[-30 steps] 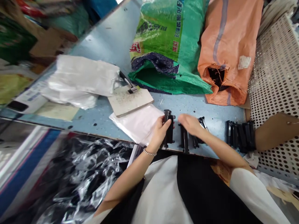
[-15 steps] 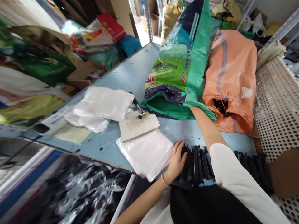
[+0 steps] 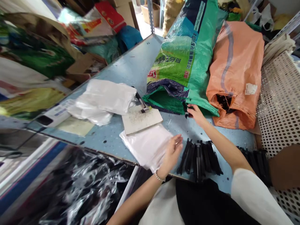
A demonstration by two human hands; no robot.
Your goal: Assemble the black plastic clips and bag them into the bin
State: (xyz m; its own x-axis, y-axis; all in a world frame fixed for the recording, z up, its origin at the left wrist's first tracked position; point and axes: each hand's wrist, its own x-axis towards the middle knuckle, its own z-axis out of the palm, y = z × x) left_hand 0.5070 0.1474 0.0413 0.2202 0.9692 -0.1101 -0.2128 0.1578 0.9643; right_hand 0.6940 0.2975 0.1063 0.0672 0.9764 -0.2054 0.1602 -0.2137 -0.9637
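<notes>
Right hand (image 3: pixel 196 115): clenched in a pinch on a small black plastic part (image 3: pixel 186 110), held just beside the mouth of the green woven sack (image 3: pixel 185 62), above the blue speckled tabletop (image 3: pixel 138 62). Left hand (image 3: pixel 172 153): released, fingers spread and empty, near a stack of white plastic bags (image 3: pixel 145 147); contact with the stack impossible to confirm. Just right of that hand, a row of black parts (image 3: pixel 199 161) lying close together near the table's front edge; farther right, a further bunch of black parts (image 3: pixel 255 165) against a perforated metal sheet (image 3: pixel 278 103). For sound handling: pinch each part firmly at one end, keep fingertips clear of its edges, and avoid knocking the row. Hidden: most of the pinched part, behind the fingers, so its exact shape stays unreadable. Partly covered: the far bunch, beside a brown shape (image 3: pixel 283 168) of unclear identity at the right edge. Hard to name: the small tool (image 3: pixel 142 104) on the pale board (image 3: pixel 140 122).
</notes>
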